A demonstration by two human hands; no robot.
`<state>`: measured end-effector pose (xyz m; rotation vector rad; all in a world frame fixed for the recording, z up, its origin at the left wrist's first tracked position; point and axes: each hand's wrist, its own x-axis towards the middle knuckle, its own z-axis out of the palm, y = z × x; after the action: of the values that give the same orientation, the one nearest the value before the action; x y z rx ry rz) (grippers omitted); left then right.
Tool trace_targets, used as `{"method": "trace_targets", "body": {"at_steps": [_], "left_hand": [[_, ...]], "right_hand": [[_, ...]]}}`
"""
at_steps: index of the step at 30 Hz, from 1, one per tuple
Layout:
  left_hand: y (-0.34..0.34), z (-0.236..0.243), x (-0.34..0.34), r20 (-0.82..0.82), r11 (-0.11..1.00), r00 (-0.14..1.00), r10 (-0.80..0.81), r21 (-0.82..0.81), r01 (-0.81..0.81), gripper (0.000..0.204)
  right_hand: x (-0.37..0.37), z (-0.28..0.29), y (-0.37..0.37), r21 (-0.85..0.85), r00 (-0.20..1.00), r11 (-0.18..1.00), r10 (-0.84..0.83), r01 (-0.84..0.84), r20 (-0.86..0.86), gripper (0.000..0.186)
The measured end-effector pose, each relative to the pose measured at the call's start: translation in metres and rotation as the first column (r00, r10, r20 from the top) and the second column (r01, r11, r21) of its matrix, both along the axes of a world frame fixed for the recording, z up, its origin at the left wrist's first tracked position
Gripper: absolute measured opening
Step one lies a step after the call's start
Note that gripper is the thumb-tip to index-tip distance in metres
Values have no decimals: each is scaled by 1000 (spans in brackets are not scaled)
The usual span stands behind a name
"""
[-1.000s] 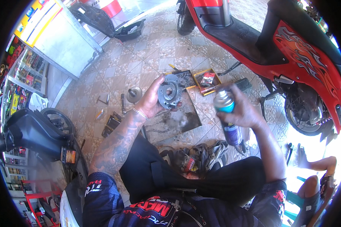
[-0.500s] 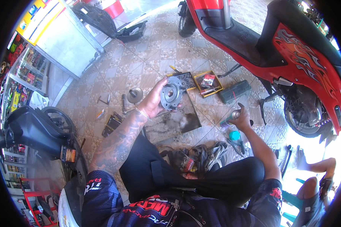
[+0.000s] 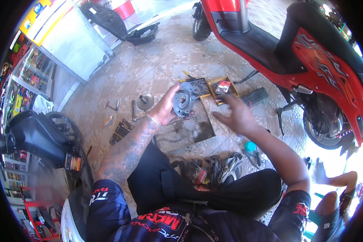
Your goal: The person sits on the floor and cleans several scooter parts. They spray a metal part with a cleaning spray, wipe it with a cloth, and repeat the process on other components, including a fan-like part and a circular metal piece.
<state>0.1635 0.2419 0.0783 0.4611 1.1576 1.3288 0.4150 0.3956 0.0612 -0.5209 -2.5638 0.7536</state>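
Observation:
My left hand point(image 3: 167, 108) grips a round grey metal plate point(image 3: 184, 97) by its edge, face tilted toward me. The plate has a hole in its middle and several short posts. To its right, my right hand point(image 3: 236, 115) is empty and smeared by motion, its thumb and fingers apart. A thin red straw point(image 3: 251, 105) sticks up behind that hand; the spray can's body is mostly hidden by the forearm. Beneath the plate lies a stained flat board point(image 3: 177, 135) on the floor. A metal disc with a raised shaft point(image 3: 145, 101) rests left of my left hand.
Beyond my hands sit a yellow tray point(image 3: 218, 81) with small packets and a dark green case point(image 3: 256, 97). A T-handle tool point(image 3: 113, 105) and a wrench point(image 3: 133, 109) lie leftward. A red scooter point(image 3: 266, 60) stands right, a dark one point(image 3: 36, 135) left. Another person's leg point(image 3: 330, 205) shows lower right.
My right hand has let go of the spray can and moved up and left toward the plate. My left hand still holds the plate in nearly the same place.

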Motion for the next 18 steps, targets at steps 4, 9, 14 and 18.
{"method": "trace_targets", "body": {"at_steps": [4,9,14,18], "left_hand": [[3,-1,2,18,997,998,63,46,-64,59],[-10,6,0,20,995,997,79,56,-80,50],[-22,17,0,-19,993,994,107,-44,-107,61],[-24,22,7,-126,992,985,122,-16,-125,64]], "right_hand": [[-66,44,-65,39,999,998,47,-46,-22,51],[-92,41,-83,36,996,995,89,-89,-6,38],[-97,41,-43,-1,992,999,-44,44,-116,26],[-84,45,4,-646,974,757,-60,-98,-218,34]]}}
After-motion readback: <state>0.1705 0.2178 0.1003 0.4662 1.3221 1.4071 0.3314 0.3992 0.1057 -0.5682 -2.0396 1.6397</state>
